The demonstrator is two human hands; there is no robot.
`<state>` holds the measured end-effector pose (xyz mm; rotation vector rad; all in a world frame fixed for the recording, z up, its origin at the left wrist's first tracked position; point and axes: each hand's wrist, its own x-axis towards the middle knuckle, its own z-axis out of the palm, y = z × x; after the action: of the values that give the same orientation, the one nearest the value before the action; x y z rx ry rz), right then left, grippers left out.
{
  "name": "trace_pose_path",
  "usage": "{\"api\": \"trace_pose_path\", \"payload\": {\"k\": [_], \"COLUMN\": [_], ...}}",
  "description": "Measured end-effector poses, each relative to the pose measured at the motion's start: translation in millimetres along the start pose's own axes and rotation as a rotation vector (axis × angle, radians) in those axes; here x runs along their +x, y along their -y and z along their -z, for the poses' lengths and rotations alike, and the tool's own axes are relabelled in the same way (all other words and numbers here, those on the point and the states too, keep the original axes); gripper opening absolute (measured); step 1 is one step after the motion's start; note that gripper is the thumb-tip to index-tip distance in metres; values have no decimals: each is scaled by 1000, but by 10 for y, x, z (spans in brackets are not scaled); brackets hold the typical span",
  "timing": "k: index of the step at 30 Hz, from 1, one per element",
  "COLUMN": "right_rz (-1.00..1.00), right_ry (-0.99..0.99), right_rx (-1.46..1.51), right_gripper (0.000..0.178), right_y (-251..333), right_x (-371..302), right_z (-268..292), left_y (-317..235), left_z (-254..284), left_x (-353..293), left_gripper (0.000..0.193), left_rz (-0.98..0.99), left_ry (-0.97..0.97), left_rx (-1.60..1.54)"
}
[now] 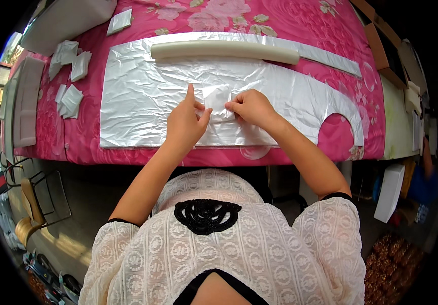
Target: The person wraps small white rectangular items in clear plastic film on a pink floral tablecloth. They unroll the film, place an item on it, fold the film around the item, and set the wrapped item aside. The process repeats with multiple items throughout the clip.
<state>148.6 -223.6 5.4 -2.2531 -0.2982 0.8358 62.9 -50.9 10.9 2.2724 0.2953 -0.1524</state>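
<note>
The right hand pinches one small white square at its edge; the left hand, thumb and forefinger spread, is just beside it. One silvery sheet lies beneath, bearing one pale roll (leftward packets overlap, uncountable).

In this view, no text, label, brand, number or sign can be read, neither on the silvery sheet nor on the pink cloth.
</note>
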Motion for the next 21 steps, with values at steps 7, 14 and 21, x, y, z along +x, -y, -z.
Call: {"api": "trace_pose_path", "payload": {"k": [7, 14, 21], "right_rz": [-12, -1, 99], "right_ry": [54, -41, -172], "right_rx": [8, 13, -284], "right_gripper": [32, 29, 22], "right_y": [-26, -10, 90], "right_x": [72, 9, -214], "right_z": [8, -44, -45], "left_y": [144, 198, 221], "left_z": [-321, -464, -469], "left_x": [53, 82, 92], "left_gripper": [79, 109, 115], "left_rz": [-697, -527, -525], "left_ry": [-152, -46, -5], "left_rx": [511, 505, 445]}}
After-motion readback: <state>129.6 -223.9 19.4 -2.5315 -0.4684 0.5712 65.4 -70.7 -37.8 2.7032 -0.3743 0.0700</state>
